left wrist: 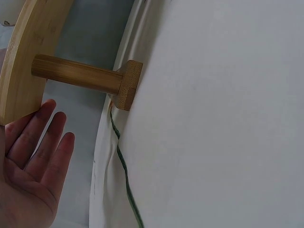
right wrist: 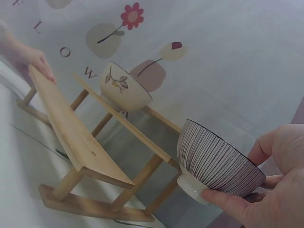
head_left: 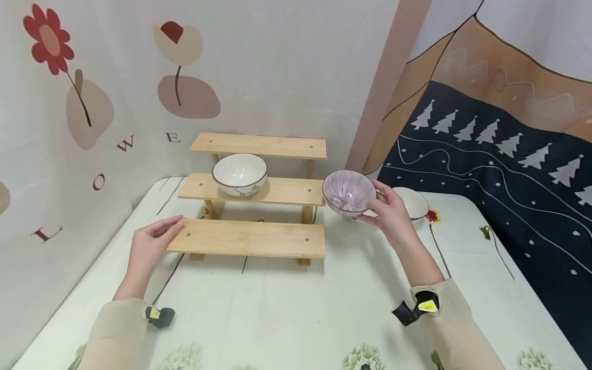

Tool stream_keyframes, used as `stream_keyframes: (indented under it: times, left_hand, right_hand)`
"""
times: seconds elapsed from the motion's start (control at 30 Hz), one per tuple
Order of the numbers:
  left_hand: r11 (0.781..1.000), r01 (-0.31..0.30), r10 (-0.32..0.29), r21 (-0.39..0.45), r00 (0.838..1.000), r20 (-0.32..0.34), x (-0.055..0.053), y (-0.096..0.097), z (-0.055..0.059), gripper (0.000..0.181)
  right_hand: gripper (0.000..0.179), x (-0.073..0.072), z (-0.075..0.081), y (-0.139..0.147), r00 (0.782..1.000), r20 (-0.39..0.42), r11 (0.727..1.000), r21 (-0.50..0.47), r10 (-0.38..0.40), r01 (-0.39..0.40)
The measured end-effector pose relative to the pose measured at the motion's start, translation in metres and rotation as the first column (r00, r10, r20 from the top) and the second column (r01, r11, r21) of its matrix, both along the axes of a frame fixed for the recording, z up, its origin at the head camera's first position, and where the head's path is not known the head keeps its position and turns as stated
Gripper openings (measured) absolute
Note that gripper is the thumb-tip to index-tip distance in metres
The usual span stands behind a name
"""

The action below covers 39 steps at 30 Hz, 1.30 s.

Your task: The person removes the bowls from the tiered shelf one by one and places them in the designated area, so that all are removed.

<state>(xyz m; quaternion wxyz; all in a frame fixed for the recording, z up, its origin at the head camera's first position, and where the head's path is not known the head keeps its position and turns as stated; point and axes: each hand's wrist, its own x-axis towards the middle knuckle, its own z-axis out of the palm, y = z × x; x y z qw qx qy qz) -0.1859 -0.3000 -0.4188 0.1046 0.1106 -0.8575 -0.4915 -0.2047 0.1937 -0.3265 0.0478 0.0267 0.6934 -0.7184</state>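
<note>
A three-step wooden shelf [head_left: 252, 239] stands on the table. At the left end of its lowest board is my left hand [head_left: 151, 240], which holds the corner; in the left wrist view several fingers [left wrist: 35, 142] reach along the underside. My right hand [head_left: 393, 213] grips a purple-striped bowl [head_left: 349, 191] by its right side, just right of the middle board. In the right wrist view the thumb lies near the foot of this striped bowl [right wrist: 216, 164], with the other fingers at the rim. A white bowl [head_left: 240, 172] with a dark rim sits on the middle board's left half.
Another white bowl [head_left: 411, 202] is on the table behind my right hand, partly hidden by it. Pale printed cloth covers the table [head_left: 277, 308]. A curtain with flowers and letters [head_left: 277, 67] hangs behind, and a dark tree-patterned cloth [head_left: 485, 169] hangs at the right.
</note>
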Motion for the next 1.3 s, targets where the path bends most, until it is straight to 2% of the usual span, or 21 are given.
stream_keyframes:
  times: [0.67,0.9,1.17,1.3]
  left_hand:
    - [1.0,-0.009,0.009,-0.014,1.0,0.023,0.0,0.001,0.001,0.058]
    - [1.0,0.003,-0.003,0.014,1.0,0.007,0.0,0.001,0.001,0.057]
    - [1.0,0.002,-0.002,0.007,1.0,0.009,0.0,0.0,0.0,0.057]
    - [1.0,-0.002,0.002,0.004,1.0,0.019,0.0,0.0,0.001,0.058]
  right_hand:
    - [0.066,0.018,-0.028,0.017,0.999,0.045,1.0,0.009,-0.005,0.004]
    - [0.067,0.022,-0.041,0.023,0.999,0.04,1.0,0.009,-0.002,0.002]
    - [0.069,0.024,-0.055,0.027,0.999,0.026,1.0,0.004,0.018,-0.018]
    - [0.069,0.026,-0.06,0.029,0.998,0.046,0.999,0.027,0.032,-0.033]
